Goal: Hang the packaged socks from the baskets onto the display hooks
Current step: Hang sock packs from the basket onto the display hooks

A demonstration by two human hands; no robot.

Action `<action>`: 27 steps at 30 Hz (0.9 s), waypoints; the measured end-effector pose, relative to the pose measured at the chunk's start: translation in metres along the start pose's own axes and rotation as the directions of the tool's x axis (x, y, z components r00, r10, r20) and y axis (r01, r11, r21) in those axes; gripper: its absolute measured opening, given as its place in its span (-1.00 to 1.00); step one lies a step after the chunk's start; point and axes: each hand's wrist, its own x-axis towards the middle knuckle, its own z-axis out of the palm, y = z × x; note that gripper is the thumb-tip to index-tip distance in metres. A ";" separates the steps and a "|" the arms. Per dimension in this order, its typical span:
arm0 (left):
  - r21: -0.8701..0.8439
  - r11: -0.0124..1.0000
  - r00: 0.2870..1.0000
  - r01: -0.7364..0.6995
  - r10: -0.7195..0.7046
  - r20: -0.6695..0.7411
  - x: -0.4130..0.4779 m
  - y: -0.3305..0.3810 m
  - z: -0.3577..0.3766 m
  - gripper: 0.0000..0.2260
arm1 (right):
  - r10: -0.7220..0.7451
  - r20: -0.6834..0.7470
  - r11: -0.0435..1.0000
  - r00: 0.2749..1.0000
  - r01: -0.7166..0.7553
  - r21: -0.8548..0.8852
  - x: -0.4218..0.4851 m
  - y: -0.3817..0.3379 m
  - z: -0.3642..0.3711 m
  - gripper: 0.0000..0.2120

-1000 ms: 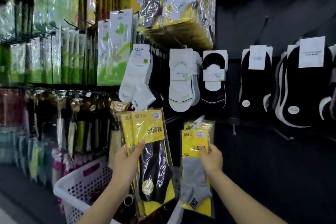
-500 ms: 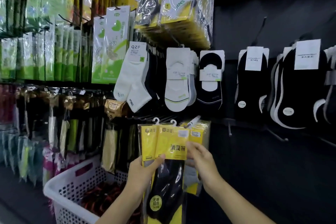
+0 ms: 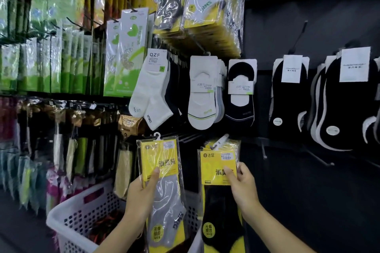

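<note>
Gripped one grey-sock pack (image 3: pixel 164 181) in the left hand (image 3: pixel 141 195), long axis vertical, hanger up (one basket (image 3: pixel 82 207) below that hand), and pinched one black-sock pack (image 3: pixel 220 170), likewise upright, in the right hand (image 3: pixel 242 187).

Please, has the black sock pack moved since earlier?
Yes: the black sock pack went right, from below the QZF socks to below the black liner sock.

Both bare forearms reach up from below. The left hand (image 3: pixel 141 193) pinches a grey sock packet (image 3: pixel 167 197), thumb in front of its fingers; the right hand (image 3: pixel 242 187) pinches a black sock packet (image 3: pixel 216 162) likewise.
</note>
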 end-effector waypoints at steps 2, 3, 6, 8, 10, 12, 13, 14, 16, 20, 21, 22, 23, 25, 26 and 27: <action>-0.017 1.000 1.000 -0.003 0.004 0.025 0.002 -0.001 -0.002 -0.71 | 0.029 0.003 0.999 1.000 -0.029 -0.018 0.006 0.006 0.009 -0.84; -0.025 1.000 0.999 -0.007 0.008 0.035 0.003 0.000 -0.002 -0.71 | 0.061 -0.009 0.998 0.998 -0.062 -0.013 0.009 0.010 0.013 -0.79; -0.032 0.999 0.998 -0.013 0.015 0.056 0.002 0.002 -0.001 -0.68 | 0.226 -0.121 0.974 0.967 -0.220 0.060 0.018 0.020 0.016 -0.72; -0.033 0.999 0.997 -0.007 0.009 0.076 0.000 0.001 0.002 -0.69 | 0.345 -0.193 0.937 0.918 -0.324 0.135 0.021 0.026 0.011 -0.73; -0.023 1.000 0.997 -0.011 0.013 0.082 -0.004 0.001 0.006 -0.69 | 0.409 -0.250 0.913 0.878 -0.392 0.117 0.021 0.033 0.003 -0.76; -0.011 1.000 0.995 -0.014 0.015 0.102 -0.009 0.002 0.010 -0.63 | 0.424 -0.304 0.902 0.853 -0.428 0.058 0.016 0.038 -0.006 -0.78; -0.020 1.000 0.992 -0.002 0.004 0.124 -0.012 0.003 0.012 -0.56 | 0.422 -0.315 0.902 0.850 -0.430 0.047 0.012 0.039 -0.010 -0.78; -0.029 0.999 0.989 0.015 -0.010 0.151 -0.014 0.003 0.016 -0.52 | 0.409 -0.301 0.909 0.862 -0.414 0.049 0.007 0.039 -0.014 -0.78; -0.025 0.999 0.979 0.037 -0.031 0.200 -0.021 0.004 0.026 -0.59 | 0.373 -0.184 0.928 0.910 -0.362 0.089 -0.004 0.032 -0.020 -0.79; -0.028 0.999 0.942 0.044 -0.032 0.334 -0.040 0.004 0.058 -0.60 | 0.244 0.153 0.962 0.958 -0.259 0.090 -0.030 0.003 -0.020 -0.78; -0.045 0.998 0.932 0.047 -0.028 0.360 -0.045 0.005 0.067 -0.64 | 0.206 0.195 0.971 0.959 -0.225 0.084 -0.034 -0.002 -0.019 -0.78; -0.072 0.996 0.927 0.052 -0.021 0.374 -0.049 0.008 0.075 -0.71 | 0.176 0.205 0.976 0.963 -0.197 0.090 -0.037 -0.006 -0.019 -0.79; -0.106 0.992 0.928 0.062 -0.018 0.373 -0.052 0.010 0.082 -0.79 | 0.148 0.185 0.981 0.971 -0.169 0.099 -0.038 -0.009 -0.020 -0.82; -0.163 0.983 0.942 0.081 -0.022 0.334 -0.053 0.011 0.091 -0.85 | 0.096 0.117 0.989 0.989 -0.108 0.098 -0.037 -0.012 -0.023 -0.86; -0.177 0.981 0.951 0.083 -0.025 0.309 -0.052 0.011 0.094 -0.83 | 0.076 0.086 0.992 0.993 -0.084 0.089 -0.035 -0.013 -0.024 -0.87; -0.180 0.980 0.957 0.081 -0.026 0.289 -0.050 0.011 0.095 -0.81 | 0.063 0.054 0.995 0.997 -0.067 0.077 -0.032 -0.013 -0.023 -0.88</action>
